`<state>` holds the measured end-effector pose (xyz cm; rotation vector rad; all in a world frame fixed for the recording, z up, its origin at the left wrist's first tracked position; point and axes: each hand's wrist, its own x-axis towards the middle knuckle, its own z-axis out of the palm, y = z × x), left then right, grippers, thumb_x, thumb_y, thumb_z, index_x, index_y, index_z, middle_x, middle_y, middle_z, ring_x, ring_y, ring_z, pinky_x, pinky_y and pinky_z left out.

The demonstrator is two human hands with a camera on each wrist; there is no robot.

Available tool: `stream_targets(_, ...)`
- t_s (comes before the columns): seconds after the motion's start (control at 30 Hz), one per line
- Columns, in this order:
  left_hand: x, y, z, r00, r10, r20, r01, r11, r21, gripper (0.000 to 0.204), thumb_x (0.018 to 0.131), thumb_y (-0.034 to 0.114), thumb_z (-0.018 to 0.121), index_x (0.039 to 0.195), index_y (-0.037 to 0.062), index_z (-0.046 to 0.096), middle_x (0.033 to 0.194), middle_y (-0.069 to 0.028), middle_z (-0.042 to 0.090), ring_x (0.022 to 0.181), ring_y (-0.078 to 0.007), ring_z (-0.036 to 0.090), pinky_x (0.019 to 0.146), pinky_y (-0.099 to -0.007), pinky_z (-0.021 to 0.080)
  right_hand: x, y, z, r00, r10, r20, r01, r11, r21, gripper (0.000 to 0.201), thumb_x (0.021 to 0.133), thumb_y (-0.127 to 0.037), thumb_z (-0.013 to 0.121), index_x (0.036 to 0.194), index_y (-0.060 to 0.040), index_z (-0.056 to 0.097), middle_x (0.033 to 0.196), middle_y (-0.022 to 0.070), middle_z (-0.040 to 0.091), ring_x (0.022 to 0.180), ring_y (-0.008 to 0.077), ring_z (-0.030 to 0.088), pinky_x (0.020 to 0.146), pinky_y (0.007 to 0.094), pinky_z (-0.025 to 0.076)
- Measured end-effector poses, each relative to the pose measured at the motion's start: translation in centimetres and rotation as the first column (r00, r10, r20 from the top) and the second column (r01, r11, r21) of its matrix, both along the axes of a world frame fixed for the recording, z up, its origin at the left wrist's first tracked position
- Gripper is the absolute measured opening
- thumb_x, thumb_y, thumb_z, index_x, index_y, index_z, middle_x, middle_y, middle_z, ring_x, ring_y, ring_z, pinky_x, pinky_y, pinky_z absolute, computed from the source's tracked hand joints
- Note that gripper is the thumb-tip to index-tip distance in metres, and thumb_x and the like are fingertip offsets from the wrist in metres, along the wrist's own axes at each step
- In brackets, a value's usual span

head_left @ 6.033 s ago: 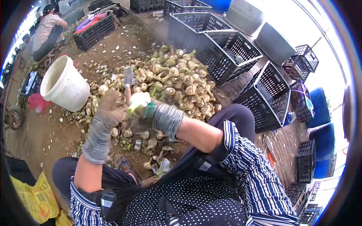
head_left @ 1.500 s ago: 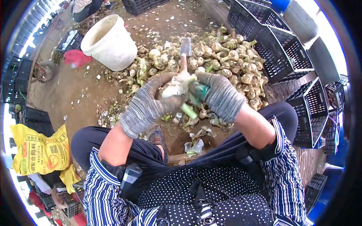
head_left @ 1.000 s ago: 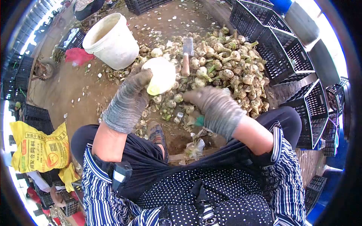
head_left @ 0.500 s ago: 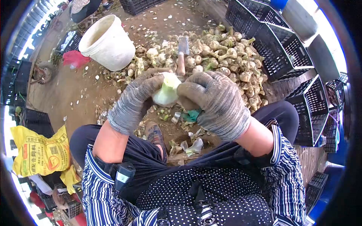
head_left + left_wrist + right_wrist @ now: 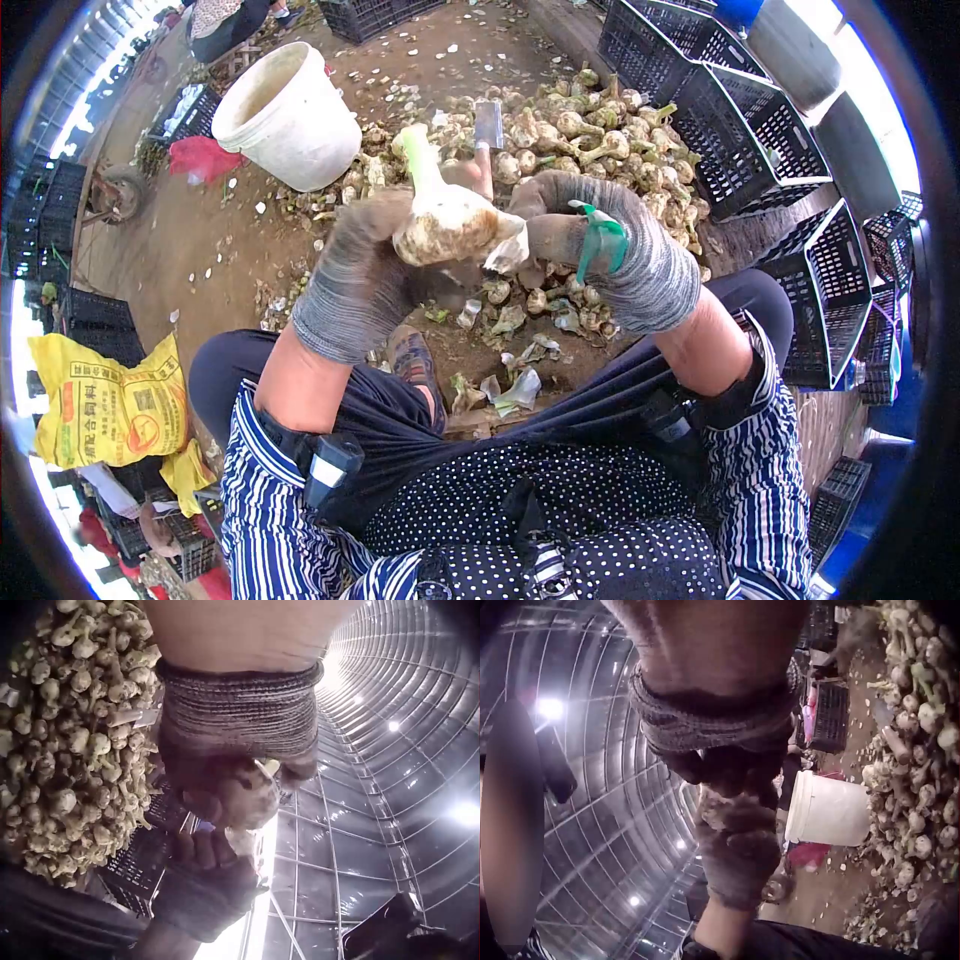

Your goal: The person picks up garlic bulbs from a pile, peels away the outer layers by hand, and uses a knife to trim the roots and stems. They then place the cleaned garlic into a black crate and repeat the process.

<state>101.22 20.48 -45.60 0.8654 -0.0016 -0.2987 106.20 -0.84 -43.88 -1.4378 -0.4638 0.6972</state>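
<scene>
A large garlic bulb (image 5: 450,230), soil-stained with a pale green stem pointing away and left, is gripped by my gloved left hand (image 5: 355,265). My right hand (image 5: 615,250), also in a grey knit glove, pinches loose papery skin (image 5: 510,248) at the bulb's right end. A green band (image 5: 603,243) is wrapped round a digit of the right hand. Beyond the hands lies a flat-bladed knife (image 5: 488,125) with a wooden handle, on the heap of garlic bulbs (image 5: 600,140). In the left wrist view the bulb (image 5: 251,799) shows between both hands.
A white bucket (image 5: 290,120) stands left of the heap. Black plastic crates (image 5: 745,130) line the right side. Peeled skins (image 5: 520,390) litter the ground by my foot. A yellow sack (image 5: 110,400) lies at left, and another person sits at the far upper left.
Since half a second ago, the bulb has turned from its white side to a soil-stained side, its stem now pointing up-left. My right hand has turned, bringing the green band into plain view.
</scene>
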Motion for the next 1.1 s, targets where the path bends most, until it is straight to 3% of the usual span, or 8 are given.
stream_targets(0.1,0.0,0.1,-0.2,0.998,-0.033,-0.057,0.037,0.997,0.068,0.057,0.080,0.039,0.063,0.115,-0.0043,0.051,0.098,-0.0118,0.063,0.089,-0.0206,0.062,0.083,-0.0330,0.051,-0.9,0.4,-0.3,0.995,0.095,0.008,-0.096,0.986,0.139,0.017,0.086,-0.017,0.057,0.091,-0.0011,0.061,0.078,0.0029,0.060,0.073,0.0090,0.055,0.068,0.0241,0.047)
stream_targets(0.27,-0.2,0.2,-0.8,0.996,0.065,-0.053,-0.060,0.994,0.091,0.045,0.083,0.033,0.062,0.110,-0.0019,0.052,0.099,-0.0131,0.061,0.091,-0.0213,0.062,0.083,-0.0339,0.051,-1.4,0.8,-0.1,0.825,0.217,0.522,-0.212,0.975,-0.070,0.014,0.077,-0.010,0.063,0.089,-0.0032,0.059,0.079,0.0064,0.063,0.073,0.0134,0.058,0.068,0.0292,0.048)
stream_targets(0.43,-0.3,-0.2,-0.7,0.990,0.087,-0.110,-0.075,0.991,0.112,0.042,0.085,0.032,0.061,0.110,-0.0011,0.053,0.098,-0.0120,0.061,0.090,-0.0215,0.062,0.082,-0.0345,0.051,-1.7,1.3,-0.5,0.660,0.288,0.694,-0.291,0.950,-0.118,0.022,0.070,-0.016,0.067,0.087,-0.0047,0.059,0.077,0.0139,0.058,0.073,0.0344,0.059,0.067,0.0398,0.048)
stream_targets(0.77,1.7,1.4,-2.2,0.949,0.268,-0.168,-0.242,0.957,0.161,0.040,0.085,0.035,0.062,0.111,0.0050,0.053,0.098,-0.0092,0.064,0.085,-0.0211,0.066,0.067,-0.0373,0.059,-3.9,2.9,-0.8,0.456,0.638,0.620,-0.422,0.769,-0.480,0.024,0.077,-0.028,0.063,0.083,-0.0043,0.059,0.077,0.0156,0.060,0.076,0.0346,0.061,0.068,0.0419,0.050)
stream_targets(0.83,1.7,1.5,-2.4,0.931,0.300,-0.207,-0.276,0.952,0.136,0.040,0.084,0.034,0.063,0.111,0.0057,0.053,0.095,-0.0087,0.065,0.083,-0.0204,0.066,0.066,-0.0359,0.059,-2.6,3.4,-0.1,0.594,0.760,0.265,-0.159,0.434,-0.887,0.032,0.078,-0.035,0.065,0.089,-0.0049,0.061,0.086,0.0143,0.060,0.080,0.0294,0.061,0.072,0.0392,0.049)
stream_targets(0.87,1.7,0.9,-2.4,0.913,0.365,-0.184,-0.330,0.924,0.195,0.039,0.083,0.032,0.065,0.110,0.0054,0.053,0.094,-0.0087,0.065,0.081,-0.0202,0.066,0.066,-0.0350,0.059,-2.6,1.8,-1.5,0.601,0.520,0.606,0.042,0.737,-0.674,0.037,0.074,-0.038,0.069,0.088,-0.0047,0.061,0.085,0.0138,0.059,0.079,0.0264,0.060,0.070,0.0362,0.050)
stream_targets(0.97,1.6,0.1,-2.5,0.910,0.344,-0.233,-0.278,0.921,0.274,0.039,0.084,0.033,0.064,0.109,0.0050,0.053,0.093,-0.0091,0.064,0.080,-0.0202,0.065,0.067,-0.0341,0.057,-2.0,1.5,-3.5,0.558,-0.109,0.823,0.373,0.918,-0.131,0.034,0.072,-0.016,0.073,0.101,-0.0043,0.059,0.077,0.0080,0.055,0.074,0.0197,0.056,0.067,0.0305,0.049)
stream_targets(1.1,1.5,-0.6,-3.3,0.958,0.234,-0.163,-0.196,0.955,0.221,0.044,0.084,0.037,0.064,0.110,0.0044,0.052,0.099,-0.0109,0.062,0.083,-0.0219,0.064,0.070,-0.0343,0.057,-2.1,0.5,-1.9,0.621,-0.106,0.777,0.348,0.925,-0.151,0.035,0.075,-0.015,0.069,0.105,-0.0013,0.058,0.103,0.0198,0.056,0.083,0.0303,0.062,0.071,0.0393,0.050)
